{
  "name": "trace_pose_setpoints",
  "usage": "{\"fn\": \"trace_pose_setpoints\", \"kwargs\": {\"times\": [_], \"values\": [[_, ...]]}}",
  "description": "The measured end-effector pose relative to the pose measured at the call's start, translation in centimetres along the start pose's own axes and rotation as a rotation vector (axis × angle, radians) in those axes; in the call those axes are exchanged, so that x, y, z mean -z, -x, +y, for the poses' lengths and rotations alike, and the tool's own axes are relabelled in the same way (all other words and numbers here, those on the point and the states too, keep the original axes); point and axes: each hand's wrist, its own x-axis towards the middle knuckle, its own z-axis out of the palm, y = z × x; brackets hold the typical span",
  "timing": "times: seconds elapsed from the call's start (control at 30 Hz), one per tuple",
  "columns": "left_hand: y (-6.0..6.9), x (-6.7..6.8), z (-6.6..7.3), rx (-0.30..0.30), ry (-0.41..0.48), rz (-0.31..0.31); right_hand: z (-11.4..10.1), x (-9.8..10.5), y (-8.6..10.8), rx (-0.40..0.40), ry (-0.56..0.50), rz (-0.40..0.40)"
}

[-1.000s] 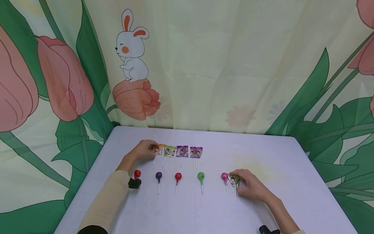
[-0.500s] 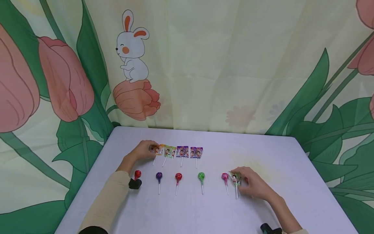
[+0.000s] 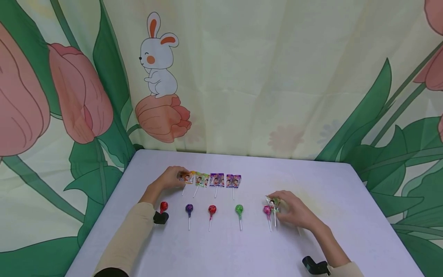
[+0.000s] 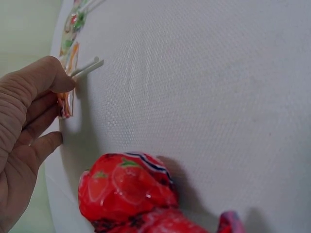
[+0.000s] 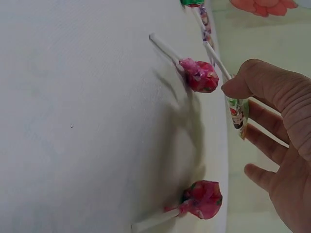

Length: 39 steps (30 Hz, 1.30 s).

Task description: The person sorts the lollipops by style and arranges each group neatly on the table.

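At the left end of the back row, my left hand (image 3: 167, 179) pinches a flat lollipop in an orange wrapper (image 3: 189, 177); its stick (image 4: 88, 68) pokes out past the thumb in the left wrist view. My right hand (image 3: 295, 209) holds a flat, clear-and-green wrapped lollipop (image 5: 236, 115) between thumb and fingers, raised off the table. Just below it lies a pink round lollipop (image 3: 267, 210). Another pinkish-red round lollipop (image 5: 206, 200) shows under the hand in the right wrist view; in the head view the hand mostly covers it.
Beside the orange one lie a green flat lollipop (image 3: 202, 179) and two purple ones (image 3: 217, 179). The front row has round lollipops: red (image 3: 164, 206), purple (image 3: 189, 208), red (image 3: 212, 209) and green (image 3: 239, 209). A printed curtain (image 3: 242, 77) hangs behind the white table (image 3: 214, 250).
My right hand has lifted the green flat lollipop off the table and moved it slightly back and left, above the pink one. My left hand has stayed in place.
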Motion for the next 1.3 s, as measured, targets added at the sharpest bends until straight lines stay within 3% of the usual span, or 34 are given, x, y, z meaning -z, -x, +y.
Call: {"fn": "trace_pose_setpoints", "kwargs": {"times": [0.47, 0.97, 1.3], "values": [[0.2, 0.1, 0.2, 0.008, 0.004, 0.010, -0.9, -0.8, -3.4, -0.060, -0.082, -0.031], [0.2, -0.2, -0.2, 0.002, 0.002, 0.016, -0.4, -2.7, -7.5, -0.112, -0.055, -0.053], [0.1, -0.2, 0.0, 0.014, 0.000, 0.015, -0.2, -3.2, -9.2, -0.085, -0.014, -0.068]]}}
